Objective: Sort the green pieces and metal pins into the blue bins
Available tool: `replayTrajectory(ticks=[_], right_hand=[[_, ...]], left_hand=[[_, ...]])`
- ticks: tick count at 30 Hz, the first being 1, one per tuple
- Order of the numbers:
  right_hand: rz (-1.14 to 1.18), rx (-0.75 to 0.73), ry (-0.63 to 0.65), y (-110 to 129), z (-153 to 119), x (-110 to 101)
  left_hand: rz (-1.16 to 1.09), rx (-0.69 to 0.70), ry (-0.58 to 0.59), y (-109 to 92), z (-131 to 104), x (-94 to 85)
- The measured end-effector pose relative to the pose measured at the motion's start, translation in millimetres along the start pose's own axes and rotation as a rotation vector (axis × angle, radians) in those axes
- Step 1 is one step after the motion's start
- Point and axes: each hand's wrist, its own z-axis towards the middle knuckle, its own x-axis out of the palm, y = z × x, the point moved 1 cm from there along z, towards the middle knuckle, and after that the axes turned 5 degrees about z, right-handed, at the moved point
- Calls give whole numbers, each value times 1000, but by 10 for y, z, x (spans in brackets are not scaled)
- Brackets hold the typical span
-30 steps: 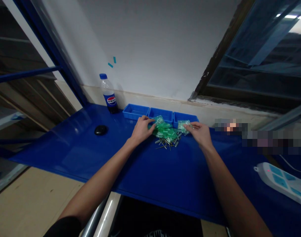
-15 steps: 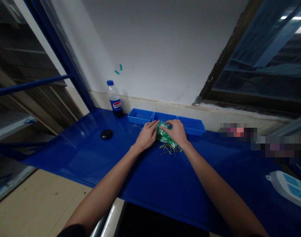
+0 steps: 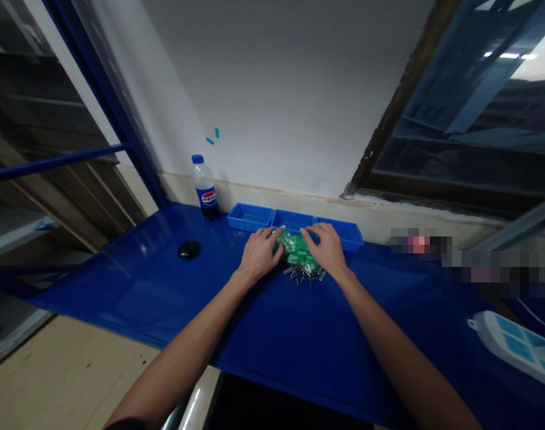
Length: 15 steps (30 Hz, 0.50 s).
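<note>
A heap of shiny green and clear plastic [image 3: 300,249] lies on the blue table between my two hands; whether it is a crumpled bag or loose pieces I cannot tell. Thin metal pins resembling rivets or nails [image 3: 300,275] spill from its near side. My left hand [image 3: 260,254] touches the heap's left edge, thumb and fingers apart. At the right edge, my right hand [image 3: 328,248] has its thumb and forefinger spread beside the plastic. Just behind the heap stand three joined blue trays, left [image 3: 249,217], middle [image 3: 293,221] and right [image 3: 350,237].
A cola bottle [image 3: 207,194] with a blue cap stands at the back left. In front of it lies a black, mouse-like object [image 3: 188,249]. A white case with blue compartments [image 3: 516,346] sits at the right. Behind the table [image 3: 299,334] rises a wall [image 3: 272,89].
My hands have moved slightly apart, and more of the green plastic shows between them. My right thumb and forefinger have drawn back from it. The camera view has shifted a little.
</note>
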Motion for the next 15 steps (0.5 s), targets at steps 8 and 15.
replayTrajectory(ticks=[8, 15], right_hand=[[38, 49, -86, -173, -422, -148], [75, 72, -154, -106, -501, -123]], left_hand=[[48, -22, 84, -118, -39, 58], [-32, 14, 50, -152, -31, 82]])
